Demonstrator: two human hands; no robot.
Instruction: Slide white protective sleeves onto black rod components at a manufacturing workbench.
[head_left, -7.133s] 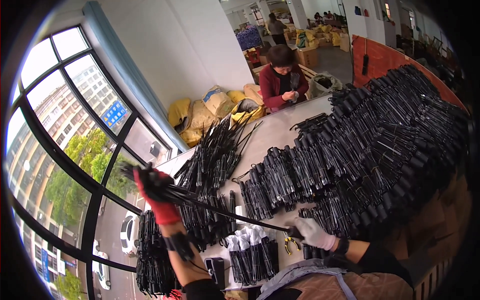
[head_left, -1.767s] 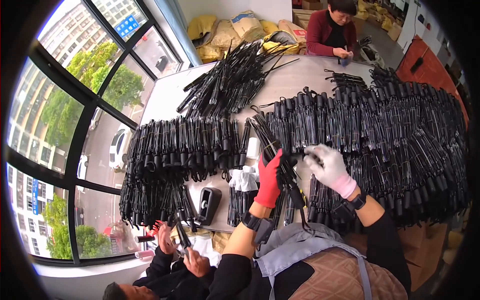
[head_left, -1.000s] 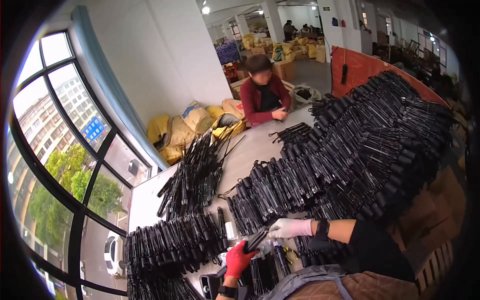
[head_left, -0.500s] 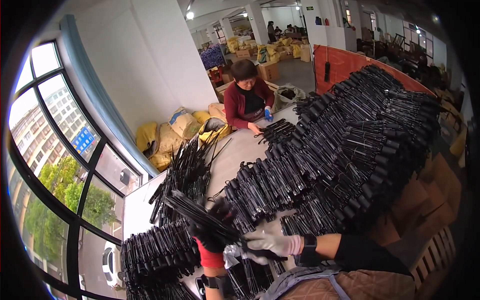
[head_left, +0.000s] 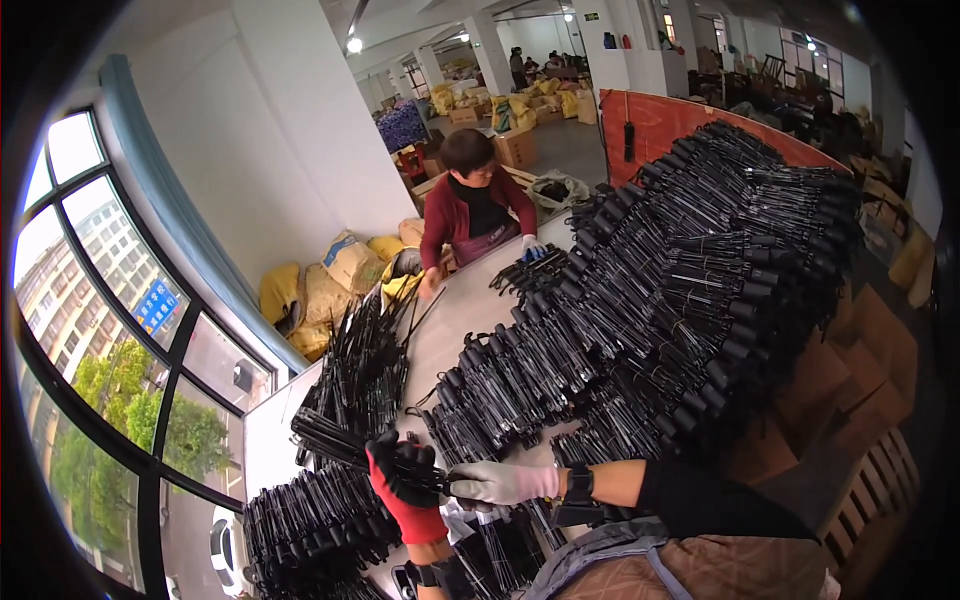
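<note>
A bundle of black umbrella frames (head_left: 328,438) slants across the near side of the table, its thin rods pointing up and left. My left hand (head_left: 402,480), in a red and black glove, is closed around the middle of it. At the bundle's lower right end, my right hand (head_left: 508,483), in a white glove, has its fingers wrapped over the frames. Just beyond lies a loose heap of long black rods (head_left: 362,365). Rows of umbrella frames with dark handles (head_left: 318,510) sit below and left of my hands.
A big stack of umbrella frames (head_left: 640,300) covers the right side of the pale table (head_left: 455,318). Across it, a co-worker in a dark red top (head_left: 440,225) reaches toward the rods. Yellow sacks (head_left: 325,285) stand by the wall; cardboard boxes (head_left: 850,380) lie at right.
The bundle has swung lower and left, with my left hand now clearly wrapped around it. The co-worker's bare hand has moved left to the loose rods, while the gloved one rests on the frames.
</note>
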